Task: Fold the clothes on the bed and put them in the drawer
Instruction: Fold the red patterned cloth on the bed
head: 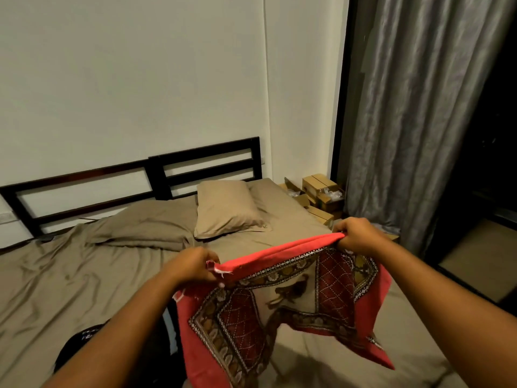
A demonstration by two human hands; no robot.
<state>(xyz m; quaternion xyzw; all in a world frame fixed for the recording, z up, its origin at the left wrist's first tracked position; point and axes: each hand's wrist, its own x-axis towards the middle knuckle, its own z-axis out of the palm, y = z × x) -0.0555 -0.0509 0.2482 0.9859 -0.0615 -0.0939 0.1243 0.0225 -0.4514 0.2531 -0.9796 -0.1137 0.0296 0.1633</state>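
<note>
Cloth (293, 303) hangs centre-right of frame over the bed (56, 289), top edge gripped by my left hand (193, 264) at centre & my right hand (356, 233) further right, higher up. Other garment (81, 343) lies on bed at lower left. Behind: flat pillow (148, 222) centre-left, propped pillow (226, 208) just right of it, headboard (156, 169) behind both. Boxes (319, 191) right of bed, curtain (414, 107) upper right

Both bare forearms reach forward from the near edge. The left hand (193, 266) pinches one top corner of a red patterned cloth (279, 303); the right hand (356, 233), farther off, grips the other.
</note>
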